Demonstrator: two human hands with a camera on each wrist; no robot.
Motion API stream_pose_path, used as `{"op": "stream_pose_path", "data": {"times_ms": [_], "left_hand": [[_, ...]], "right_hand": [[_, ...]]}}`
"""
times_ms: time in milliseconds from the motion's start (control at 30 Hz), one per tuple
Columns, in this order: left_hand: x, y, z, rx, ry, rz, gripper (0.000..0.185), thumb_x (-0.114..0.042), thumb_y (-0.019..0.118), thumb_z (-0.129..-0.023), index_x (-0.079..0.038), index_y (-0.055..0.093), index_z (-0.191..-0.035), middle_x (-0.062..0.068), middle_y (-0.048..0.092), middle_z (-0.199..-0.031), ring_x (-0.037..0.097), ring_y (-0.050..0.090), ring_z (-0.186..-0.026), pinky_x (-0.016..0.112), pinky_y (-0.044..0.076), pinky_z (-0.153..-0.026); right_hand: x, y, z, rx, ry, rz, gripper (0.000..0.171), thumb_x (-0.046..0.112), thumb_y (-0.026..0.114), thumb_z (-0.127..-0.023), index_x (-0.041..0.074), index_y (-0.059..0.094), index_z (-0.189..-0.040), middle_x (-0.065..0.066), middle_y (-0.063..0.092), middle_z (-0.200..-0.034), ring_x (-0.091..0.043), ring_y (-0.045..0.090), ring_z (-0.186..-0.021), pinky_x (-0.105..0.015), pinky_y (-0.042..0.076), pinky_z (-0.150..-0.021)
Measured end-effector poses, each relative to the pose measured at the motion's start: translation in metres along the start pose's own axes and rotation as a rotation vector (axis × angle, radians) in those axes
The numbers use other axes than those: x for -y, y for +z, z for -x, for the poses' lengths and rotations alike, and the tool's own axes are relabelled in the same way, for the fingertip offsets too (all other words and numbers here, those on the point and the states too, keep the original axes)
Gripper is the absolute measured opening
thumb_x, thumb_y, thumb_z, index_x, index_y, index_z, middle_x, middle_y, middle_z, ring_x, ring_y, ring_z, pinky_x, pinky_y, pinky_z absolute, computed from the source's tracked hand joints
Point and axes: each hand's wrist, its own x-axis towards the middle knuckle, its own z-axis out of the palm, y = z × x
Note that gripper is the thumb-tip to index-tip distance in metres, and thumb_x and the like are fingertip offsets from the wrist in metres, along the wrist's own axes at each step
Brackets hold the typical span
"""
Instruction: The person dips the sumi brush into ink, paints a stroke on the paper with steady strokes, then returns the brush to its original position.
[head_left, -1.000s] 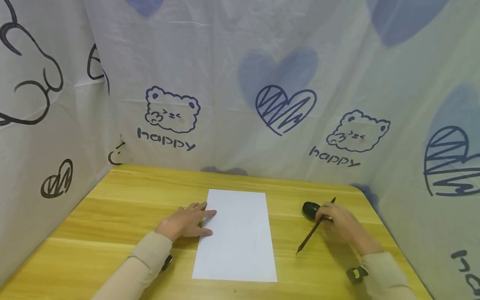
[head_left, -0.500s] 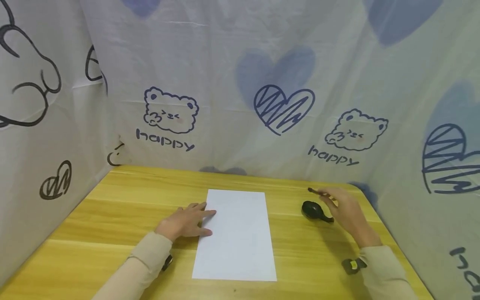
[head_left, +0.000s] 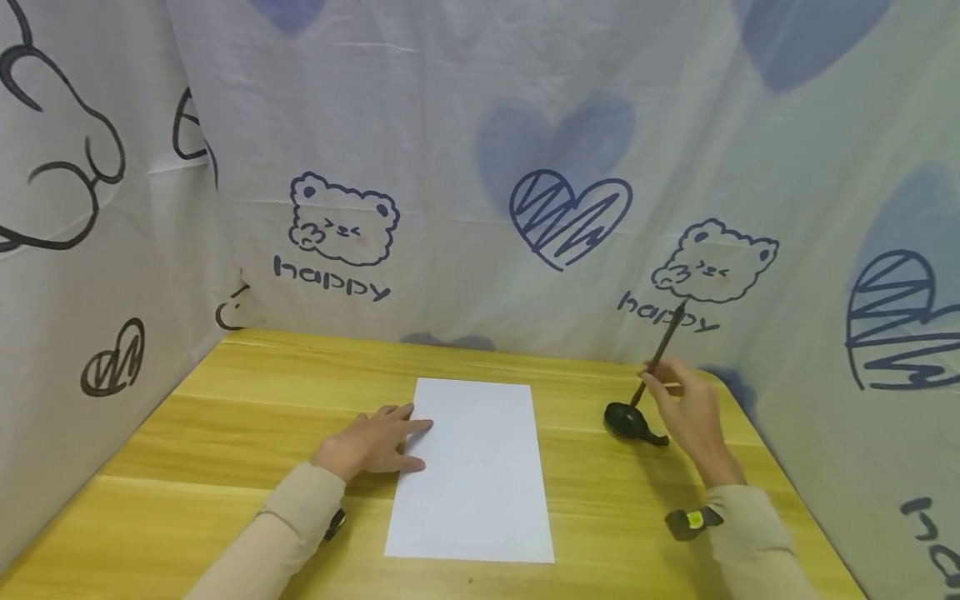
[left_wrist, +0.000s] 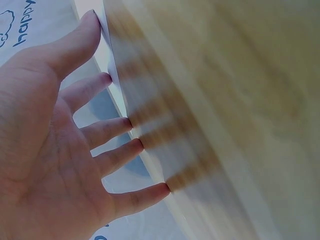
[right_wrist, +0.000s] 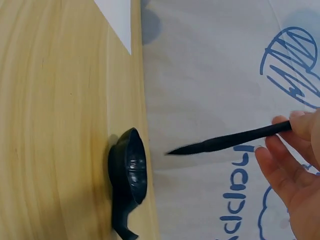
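A white sheet of paper lies upright on the wooden table. My left hand, fingers spread and straight, rests on its left edge; in the left wrist view the fingertips touch down at the surface. Between thumb and fingertips my right hand pinches a slim dark brush, held steeply in the head view. Its pointed tip hangs a little above a small black dish with a curved handle. In the right wrist view the dish shows its hollow, and the tip is apart from it.
White cloth printed with hearts and bears encloses the table at the back and both sides. Beige sleeves cover both arms. A dark device sits at the right wrist, another at the left.
My right hand has swung the brush from slanting low over the dish, up past it at the back, to steep with its lower end over the dish. My left hand stays on the paper.
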Motion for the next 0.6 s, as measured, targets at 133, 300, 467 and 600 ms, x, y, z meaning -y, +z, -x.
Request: {"op": "stream_pose_path", "data": {"times_ms": [133,300,467,600], "left_hand": [[-0.001,-0.001,0.001,0.002,-0.002,0.006,0.068,-0.049,0.070,-0.095,-0.024,0.049,-0.155,0.020,0.031,-0.168,0.047,0.029,-0.155,0.076,0.022,-0.120],[-0.002,-0.002,0.001,0.007,0.000,0.012,0.068,-0.048,0.070,-0.095,-0.023,0.049,-0.155,0.020,0.031,-0.168,0.047,0.029,-0.155,0.076,0.021,-0.120],[-0.001,-0.003,0.000,0.001,0.002,0.005,0.068,-0.048,0.070,-0.095,-0.023,0.049,-0.155,0.020,0.031,-0.168,0.046,0.030,-0.154,0.076,0.022,-0.120],[-0.001,-0.003,-0.001,0.006,0.000,0.002,0.068,-0.049,0.070,-0.095,-0.024,0.049,-0.155,0.020,0.031,-0.168,0.046,0.029,-0.155,0.076,0.023,-0.120]], "right_hand": [[-0.001,0.005,0.000,-0.007,0.136,-0.073,0.018,0.006,0.069,-0.098,0.000,0.067,-0.115,-0.022,0.077,-0.096,0.017,0.060,-0.081,0.000,0.050,-0.071],[-0.004,0.008,0.002,-0.013,0.246,-0.158,0.021,0.004,0.064,-0.100,-0.002,0.060,-0.120,-0.024,0.073,-0.107,0.010,0.063,-0.084,-0.005,0.055,-0.074],[-0.009,0.011,0.002,-0.018,0.285,-0.159,0.023,0.000,0.061,-0.100,-0.005,0.059,-0.122,-0.023,0.067,-0.110,0.011,0.060,-0.085,-0.002,0.052,-0.074],[-0.016,0.013,0.003,-0.009,0.312,-0.146,0.028,-0.003,0.059,-0.099,-0.005,0.056,-0.127,-0.025,0.066,-0.109,0.012,0.058,-0.082,-0.001,0.051,-0.073]]}}
